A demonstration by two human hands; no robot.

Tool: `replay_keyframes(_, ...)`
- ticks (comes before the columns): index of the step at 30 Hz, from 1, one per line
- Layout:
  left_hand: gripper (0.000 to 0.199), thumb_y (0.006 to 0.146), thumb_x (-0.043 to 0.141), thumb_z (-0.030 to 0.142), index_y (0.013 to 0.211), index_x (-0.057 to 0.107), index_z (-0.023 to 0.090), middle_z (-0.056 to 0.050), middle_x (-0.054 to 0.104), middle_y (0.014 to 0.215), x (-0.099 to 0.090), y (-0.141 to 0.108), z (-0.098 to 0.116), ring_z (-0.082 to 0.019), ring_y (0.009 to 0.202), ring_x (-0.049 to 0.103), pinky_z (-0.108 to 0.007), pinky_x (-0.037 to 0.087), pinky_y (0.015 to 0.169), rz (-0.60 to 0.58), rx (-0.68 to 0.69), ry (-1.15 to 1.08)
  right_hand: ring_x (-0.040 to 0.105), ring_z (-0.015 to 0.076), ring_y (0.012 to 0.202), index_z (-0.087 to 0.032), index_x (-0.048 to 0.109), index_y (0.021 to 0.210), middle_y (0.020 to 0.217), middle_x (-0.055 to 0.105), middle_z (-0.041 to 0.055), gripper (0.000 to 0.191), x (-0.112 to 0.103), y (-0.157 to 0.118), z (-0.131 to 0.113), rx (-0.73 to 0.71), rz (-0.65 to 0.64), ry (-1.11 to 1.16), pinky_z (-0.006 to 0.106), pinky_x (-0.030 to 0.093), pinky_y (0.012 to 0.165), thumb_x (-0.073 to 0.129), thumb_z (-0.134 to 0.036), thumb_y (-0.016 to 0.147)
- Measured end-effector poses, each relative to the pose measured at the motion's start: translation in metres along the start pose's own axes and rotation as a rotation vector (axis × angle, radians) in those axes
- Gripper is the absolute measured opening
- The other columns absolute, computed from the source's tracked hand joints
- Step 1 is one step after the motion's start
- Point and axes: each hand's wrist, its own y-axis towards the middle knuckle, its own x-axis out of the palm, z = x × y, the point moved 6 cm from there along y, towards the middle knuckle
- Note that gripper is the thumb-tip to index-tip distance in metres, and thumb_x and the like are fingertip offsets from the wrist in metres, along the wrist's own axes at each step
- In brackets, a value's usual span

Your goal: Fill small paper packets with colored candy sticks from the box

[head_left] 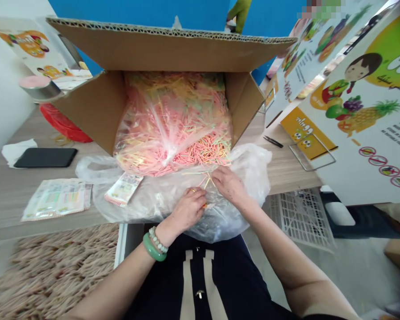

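My right hand (229,183) is closed, its fingertips pinching a few thin pale-yellow and pink sticks (207,179). To its lower left, my left hand (189,208) has its fingers curled together; a small orange spot shows at its fingertips, but what it holds is mostly hidden. Both hands are over a crumpled clear plastic bag (153,200) at the table's front edge. Just beyond them, an open cardboard box (173,49) lies with its mouth towards me. Inside it is a large clear bag full of pink, yellow and green sticks (200,146).
A small printed packet (124,189) lies on the plastic at left. Flat printed packets (58,199) and a black phone (46,158) are on the table (6,222). Tweezers (273,142) lie at right beside printed white boxes (363,133). A white plastic basket (302,218) stands lower right.
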Motion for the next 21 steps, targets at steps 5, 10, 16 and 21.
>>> replay_keyframes(5,0.017,0.086,0.058,0.005,0.093,0.07,0.015,-0.016,0.069,0.129,0.001,-0.008,-0.005,-0.032,0.128,0.059,-0.053,0.048,0.11,0.093,-0.043,0.016,0.053,0.0242,0.111,-0.02,0.067,0.121,0.125,0.064,0.0093,0.033,-0.002,-0.008,-0.022,-0.232,-0.017,-0.051,0.036,0.043,0.097,0.044,-0.011,0.099)
replay_keyframes(10,0.02,0.086,0.055,0.004,0.096,0.069,0.014,-0.018,0.067,0.13,0.0,-0.013,-0.006,-0.032,0.129,0.058,-0.051,0.049,0.11,0.161,-0.067,0.103,0.059,0.0266,0.107,-0.015,0.068,0.109,0.11,0.068,0.0129,0.026,-0.002,-0.001,-0.013,0.068,-0.014,-0.17,0.036,0.044,0.093,0.044,-0.016,0.1)
replay_keyframes(16,0.02,0.09,0.052,0.007,0.095,0.069,0.015,-0.015,0.07,0.122,0.004,-0.007,0.014,-0.03,0.108,0.064,-0.049,0.051,0.096,0.048,0.034,0.202,0.066,0.0235,0.097,-0.017,0.074,0.094,0.098,0.073,0.0116,0.028,0.01,0.007,-0.006,0.255,-0.144,-0.145,0.031,0.045,0.084,0.049,-0.027,0.1)
replay_keyframes(21,0.018,0.094,0.05,0.011,0.094,0.067,0.017,-0.011,0.069,0.125,0.006,0.004,0.018,-0.027,0.105,0.063,-0.044,0.049,0.09,-0.087,0.038,0.125,0.062,0.0173,0.072,-0.02,0.073,0.075,0.075,0.071,0.003,0.032,0.016,0.012,-0.003,0.375,-0.236,0.15,0.026,0.04,0.063,0.051,-0.032,0.096)
